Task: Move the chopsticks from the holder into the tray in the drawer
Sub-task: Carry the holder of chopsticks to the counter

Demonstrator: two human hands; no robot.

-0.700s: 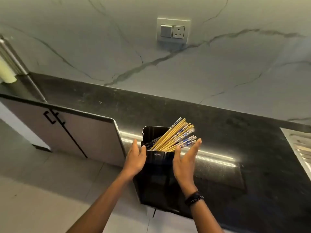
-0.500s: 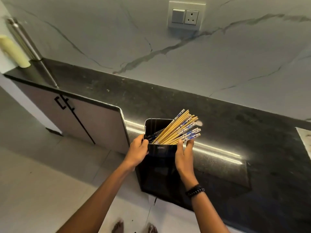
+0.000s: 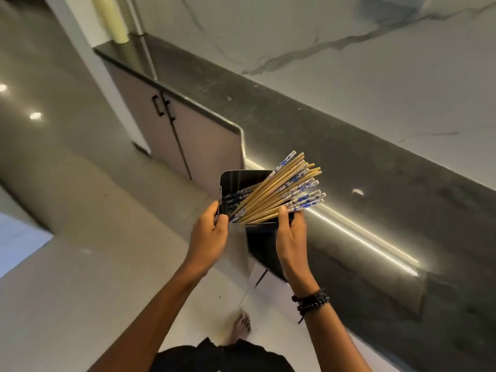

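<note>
A black, glossy, square holder [image 3: 236, 181] is held in the air at the counter's front edge. Several wooden chopsticks [image 3: 279, 191] with blue-and-white patterned ends lean out of it toward the right. My left hand [image 3: 209, 234] grips the holder's left side. Its right side is gripped by my right hand [image 3: 291, 240], whose thumb touches the lowest chopsticks. A dark beaded bracelet sits on the right wrist. No drawer or tray shows in the head view.
A dark stone counter [image 3: 349, 183] runs diagonally below a marble wall. Grey cabinet doors [image 3: 166, 127] with black handles stand to the left. A pale cylinder [image 3: 111, 20] stands at the counter's far end. My bare foot [image 3: 241, 326] is on the tiled floor.
Both hands closed onto the holder's sides and lifted it off the counter toward me. The camera has swung down and to the left, so the floor and my foot show.
</note>
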